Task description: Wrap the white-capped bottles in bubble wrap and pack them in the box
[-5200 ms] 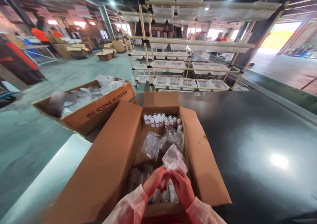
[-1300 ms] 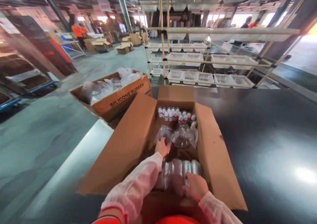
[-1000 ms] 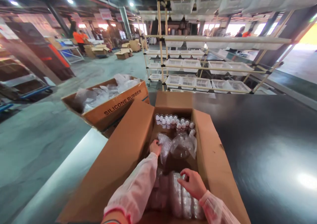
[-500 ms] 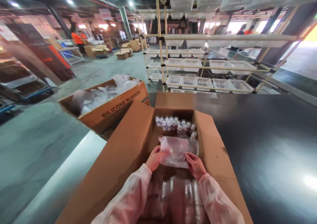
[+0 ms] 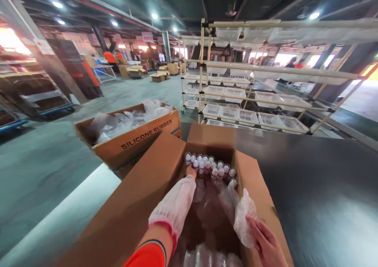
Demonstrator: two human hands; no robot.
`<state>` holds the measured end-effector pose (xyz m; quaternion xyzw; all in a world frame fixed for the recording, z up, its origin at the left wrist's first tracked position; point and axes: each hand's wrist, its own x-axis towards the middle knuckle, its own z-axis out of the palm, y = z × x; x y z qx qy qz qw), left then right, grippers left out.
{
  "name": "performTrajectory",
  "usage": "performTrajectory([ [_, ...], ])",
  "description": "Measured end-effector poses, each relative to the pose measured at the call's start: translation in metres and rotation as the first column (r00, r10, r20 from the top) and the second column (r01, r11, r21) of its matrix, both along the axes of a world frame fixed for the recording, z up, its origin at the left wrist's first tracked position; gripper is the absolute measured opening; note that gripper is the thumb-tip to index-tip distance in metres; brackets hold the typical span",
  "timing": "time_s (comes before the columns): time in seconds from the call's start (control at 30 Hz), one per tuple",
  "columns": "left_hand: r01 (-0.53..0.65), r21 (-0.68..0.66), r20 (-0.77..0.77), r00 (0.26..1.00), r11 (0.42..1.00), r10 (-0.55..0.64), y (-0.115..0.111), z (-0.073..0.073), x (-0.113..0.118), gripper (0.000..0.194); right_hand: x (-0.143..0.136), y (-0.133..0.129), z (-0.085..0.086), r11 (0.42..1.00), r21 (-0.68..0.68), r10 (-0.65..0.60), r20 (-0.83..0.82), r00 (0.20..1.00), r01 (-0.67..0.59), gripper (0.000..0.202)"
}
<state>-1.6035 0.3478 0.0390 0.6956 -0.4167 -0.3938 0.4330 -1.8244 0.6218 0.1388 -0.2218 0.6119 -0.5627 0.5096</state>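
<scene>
My left hand reaches into the open cardboard box, at the left end of the white-capped bottles. Its fingertips are among the caps and partly hidden, so I cannot tell if they grip one. Above the box's right side, my right hand is closed on a crumpled bubble wrap bag. The bottles stand upright in rows at the far end. Clear plastic film lies near them. Wrapped clear items lie at the near end.
A carton marked SILICONE RUBBER, filled with clear plastic bags, stands to the left. The dark tabletop extends to the right. Behind it, a pipe rack holds white baskets. People in orange are far off.
My left hand has let go of the bubble wrap bag and moved forward to the bottles. My right hand has carried the bag rightward to the box's side. The view has tilted up.
</scene>
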Motion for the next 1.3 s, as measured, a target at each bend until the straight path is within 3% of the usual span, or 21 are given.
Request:
performTrajectory([
  [0.1, -0.022, -0.04, -0.018, 1.0, 0.999, 0.021, 0.015, 0.005, 0.003, 0.021, 0.006, 0.01, -0.006, 0.995, 0.047, 0.097, -0.21, 0.973, -0.089, 0.05],
  [0.2, -0.039, -0.085, -0.062, 0.998, 0.996, 0.034, 0.058, 0.021, 0.016, 0.026, 0.023, 0.022, -0.023, 0.975, 0.104, 0.22, -0.316, 0.923, -0.197, 0.048],
  [0.27, 0.054, -0.122, -0.171, 0.982, 0.991, -0.075, 0.106, 0.038, 0.028, 0.033, 0.042, 0.029, -0.04, 0.94, 0.145, 0.34, -0.324, 0.883, -0.308, 0.041],
  [0.3, 0.188, -0.183, -0.317, 0.918, 0.965, -0.239, 0.135, 0.046, 0.035, 0.039, 0.053, 0.033, -0.049, 0.921, 0.16, 0.389, -0.325, 0.862, -0.355, 0.038],
  [0.37, 0.491, -0.245, -0.489, 0.682, 0.836, -0.544, 0.197, 0.06, 0.048, 0.051, 0.074, 0.038, -0.065, 0.909, 0.158, 0.417, -0.363, 0.833, -0.386, 0.038],
  [0.43, 0.732, -0.176, -0.499, 0.509, 0.658, -0.701, 0.251, 0.066, 0.058, 0.057, 0.09, 0.04, -0.076, 0.922, 0.125, 0.385, -0.418, 0.823, -0.368, 0.036],
  [0.5, 0.843, -0.059, -0.416, 0.466, 0.534, -0.781, 0.284, 0.066, 0.065, 0.065, 0.099, 0.043, -0.08, 0.933, 0.078, 0.346, -0.453, 0.821, -0.35, 0.031],
  [0.53, 0.864, 0.007, -0.36, 0.471, 0.503, -0.805, 0.292, 0.064, 0.067, 0.067, 0.102, 0.044, -0.08, 0.937, 0.064, 0.332, -0.462, 0.822, -0.343, 0.029],
  [0.6, 0.858, 0.095, -0.214, 0.513, 0.505, -0.831, 0.295, 0.062, 0.069, 0.066, 0.103, 0.048, -0.077, 0.952, 0.028, 0.275, -0.514, 0.813, -0.304, 0.033],
  [0.67, 0.82, 0.121, -0.071, 0.569, 0.559, -0.819, 0.29, 0.062, 0.069, 0.057, 0.103, 0.054, -0.071, 0.962, -0.04, 0.193, -0.601, 0.776, -0.27, 0.035],
  [0.73, 0.779, 0.122, -0.042, 0.623, 0.615, -0.781, 0.285, 0.065, 0.066, 0.044, 0.104, 0.061, -0.063, 0.945, -0.135, 0.126, -0.692, 0.711, -0.299, 0.03],
  [0.8, 0.756, 0.165, -0.212, 0.654, 0.633, -0.726, 0.283, 0.067, 0.059, 0.032, 0.107, 0.068, -0.054, 0.903, -0.228, 0.064, -0.766, 0.64, -0.363, 0.028],
  [0.87, 0.71, 0.193, -0.518, 0.66, 0.677, -0.544, 0.284, 0.068, 0.05, 0.028, 0.111, 0.073, -0.047, 0.861, -0.286, 0.006, -0.823, 0.569, -0.422, 0.031],
  [0.9, 0.676, 0.191, -0.672, 0.618, 0.712, -0.407, 0.285, 0.068, 0.045, 0.026, 0.113, 0.075, -0.043, 0.846, -0.302, -0.021, -0.843, 0.538, -0.439, 0.034],
  [0.97, 0.61, 0.137, -0.885, 0.429, 0.78, -0.18, 0.287, 0.067, 0.035, 0.023, 0.116, 0.079, -0.038, 0.831, -0.321, -0.069, -0.871, 0.487, -0.455, 0.037],
  [1.0, 0.581, 0.097, -0.935, 0.332, 0.808, -0.127, 0.288, 0.065, 0.03, 0.025, 0.116, 0.08, -0.037, 0.823, -0.333, -0.097, -0.881, 0.464, -0.46, 0.038],
  [1.07, 0.561, -0.002, -0.971, 0.197, 0.827, -0.136, 0.292, 0.063, 0.022, 0.028, 0.116, 0.082, -0.034, 0.806, -0.362, -0.159, -0.894, 0.418, -0.467, 0.037],
  [1.3, 0.569, -0.072, -0.976, 0.128, 0.819, -0.175, 0.298, 0.046, 0.017, 0.022, 0.118, 0.086, -0.028, 0.752, -0.384, -0.212, -0.911, 0.355, -0.536, 0.038],
])
